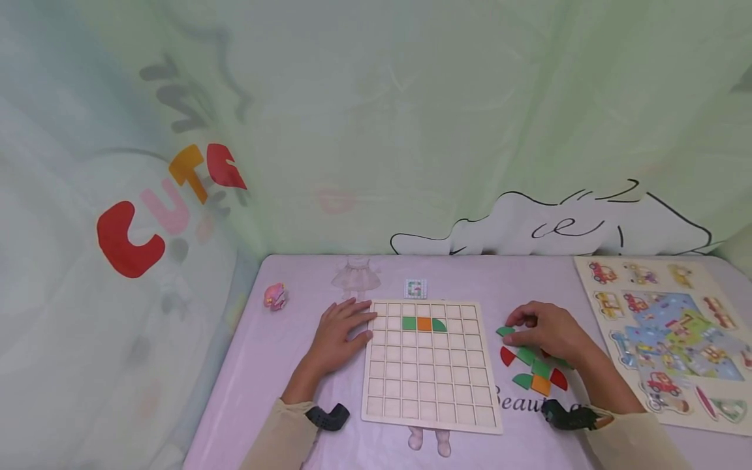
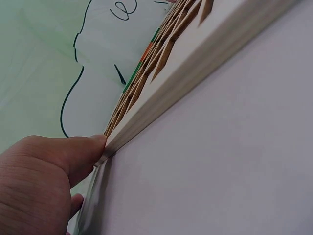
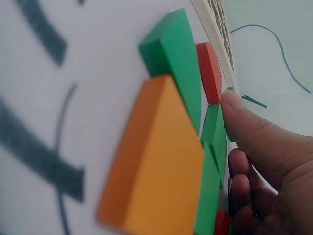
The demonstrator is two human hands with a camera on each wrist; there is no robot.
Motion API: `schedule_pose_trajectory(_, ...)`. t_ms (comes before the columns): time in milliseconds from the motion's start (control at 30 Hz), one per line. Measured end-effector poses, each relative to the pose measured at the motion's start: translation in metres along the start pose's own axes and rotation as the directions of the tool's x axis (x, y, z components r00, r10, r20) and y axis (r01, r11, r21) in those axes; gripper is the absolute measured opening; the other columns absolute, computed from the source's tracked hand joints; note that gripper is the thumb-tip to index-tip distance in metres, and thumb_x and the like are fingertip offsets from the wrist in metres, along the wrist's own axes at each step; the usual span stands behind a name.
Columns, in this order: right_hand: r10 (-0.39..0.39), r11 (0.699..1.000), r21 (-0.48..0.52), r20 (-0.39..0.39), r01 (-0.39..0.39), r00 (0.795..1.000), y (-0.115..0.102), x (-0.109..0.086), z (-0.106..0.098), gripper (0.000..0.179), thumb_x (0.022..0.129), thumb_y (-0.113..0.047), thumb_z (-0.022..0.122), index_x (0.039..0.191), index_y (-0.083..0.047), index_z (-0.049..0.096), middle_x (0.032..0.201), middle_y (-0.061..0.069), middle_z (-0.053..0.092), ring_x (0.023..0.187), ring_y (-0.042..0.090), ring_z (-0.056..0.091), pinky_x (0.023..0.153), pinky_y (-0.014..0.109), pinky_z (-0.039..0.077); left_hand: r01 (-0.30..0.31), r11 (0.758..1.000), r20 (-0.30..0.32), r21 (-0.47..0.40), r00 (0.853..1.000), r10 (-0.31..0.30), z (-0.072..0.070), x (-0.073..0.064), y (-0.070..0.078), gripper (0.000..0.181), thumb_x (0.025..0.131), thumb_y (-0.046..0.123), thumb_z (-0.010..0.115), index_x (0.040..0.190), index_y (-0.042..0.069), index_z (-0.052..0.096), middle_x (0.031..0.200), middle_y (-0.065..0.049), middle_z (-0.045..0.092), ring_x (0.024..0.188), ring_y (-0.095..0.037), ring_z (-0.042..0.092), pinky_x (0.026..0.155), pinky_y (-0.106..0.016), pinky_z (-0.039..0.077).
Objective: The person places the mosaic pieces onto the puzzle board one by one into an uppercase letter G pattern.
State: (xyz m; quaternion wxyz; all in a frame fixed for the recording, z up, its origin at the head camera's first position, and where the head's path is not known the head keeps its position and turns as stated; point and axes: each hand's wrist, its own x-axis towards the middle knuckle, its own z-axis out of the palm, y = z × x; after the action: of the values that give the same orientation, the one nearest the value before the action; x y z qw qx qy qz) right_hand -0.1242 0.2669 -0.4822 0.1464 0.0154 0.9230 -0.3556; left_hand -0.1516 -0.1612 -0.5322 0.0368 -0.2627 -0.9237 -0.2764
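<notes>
A wooden grid board [image 1: 427, 385] lies on the table with a green square [image 1: 409, 323], an orange square [image 1: 424, 324] and a green quarter-circle [image 1: 438, 325] in its second row. My left hand [image 1: 343, 333] rests at the board's upper left edge, fingers extended. In the left wrist view, the thumb [image 2: 80, 152] touches the board's side. Right of the board, my right hand [image 1: 546, 333] pinches a green quarter-circle block [image 1: 504, 331] between thumb and fingers. Below that hand are a red quarter-circle [image 1: 507, 356], green blocks [image 1: 541, 369] and an orange square block [image 3: 156, 166].
A small patterned card [image 1: 415, 288] lies just beyond the board. At the table's far left is a pink figure [image 1: 275, 296]. On the right, a wooden picture puzzle [image 1: 593, 294] with vehicle pieces covers the table's corner. A printed curtain [image 1: 382, 130] hangs behind.
</notes>
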Motion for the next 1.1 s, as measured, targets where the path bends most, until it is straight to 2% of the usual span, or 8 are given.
schedule_pose_trajectory(500,0.017,0.996,0.084,0.024,-0.019,1.000,0.001,-0.003,-0.002,0.038,0.087,-0.040,0.080,0.106,-0.011,0.066,0.090,0.008,0.059,0.072,0.020,0.056,0.052,0.028,0.045,-0.005,1.000,-0.012,-0.007,1.000,0.004,-0.002,0.000,0.002,0.039,0.098,0.034,0.064,0.136,0.022,0.067,0.153,0.000,0.055,0.149,-0.032,0.040,0.122,-0.062,0.023)
schedule_pose_trajectory(700,-0.005,0.993,0.121,0.023,0.002,1.000,-0.004,0.001,-0.008,0.038,0.089,-0.042,0.078,0.108,-0.011,0.066,0.096,0.009,0.062,0.087,0.023,0.055,0.057,0.028,0.047,0.005,1.000,-0.008,0.021,1.000,-0.005,-0.001,0.000,-0.001,0.040,0.098,0.035,0.065,0.136,0.024,0.067,0.153,0.003,0.054,0.150,-0.029,0.040,0.123,-0.060,0.023)
schedule_pose_trajectory(767,0.010,0.990,0.143,0.015,-0.012,1.000,-0.007,0.003,-0.010,0.041,0.089,-0.044,0.077,0.110,-0.011,0.065,0.098,0.009,0.063,0.092,0.025,0.054,0.058,0.029,0.048,0.012,1.000,-0.001,0.021,1.000,-0.012,-0.001,0.000,-0.001,0.040,0.098,0.036,0.064,0.137,0.024,0.066,0.154,0.004,0.053,0.150,-0.028,0.039,0.124,-0.060,0.022)
schedule_pose_trajectory(900,0.015,0.987,0.158,-0.024,-0.011,1.000,-0.016,0.008,-0.011,0.045,0.089,-0.047,0.077,0.112,-0.011,0.064,0.099,0.008,0.065,0.096,0.025,0.053,0.063,0.029,0.046,0.013,1.000,0.005,0.001,1.000,-0.013,-0.002,0.000,0.000,0.040,0.099,0.036,0.064,0.137,0.024,0.066,0.154,0.003,0.053,0.150,-0.029,0.038,0.124,-0.060,0.021)
schedule_pose_trajectory(1000,-0.017,0.985,0.172,-0.047,0.025,0.999,-0.026,0.013,-0.008,0.044,0.089,-0.046,0.077,0.113,-0.011,0.067,0.101,0.007,0.069,0.097,0.024,0.054,0.070,0.028,0.045,0.008,1.000,0.004,-0.007,1.000,-0.008,-0.002,-0.001,0.000,0.041,0.099,0.036,0.063,0.137,0.024,0.066,0.154,0.002,0.054,0.150,-0.030,0.039,0.123,-0.061,0.021)
schedule_pose_trajectory(1100,-0.056,0.970,0.236,-0.024,0.060,0.998,-0.038,0.017,-0.001,0.040,0.092,-0.042,0.075,0.116,-0.011,0.070,0.106,0.007,0.072,0.100,0.023,0.058,0.079,0.024,0.052,0.002,1.000,0.006,-0.005,1.000,-0.002,-0.001,0.000,-0.001,0.041,0.099,0.036,0.063,0.138,0.024,0.065,0.154,0.002,0.053,0.151,-0.029,0.038,0.124,-0.061,0.021)
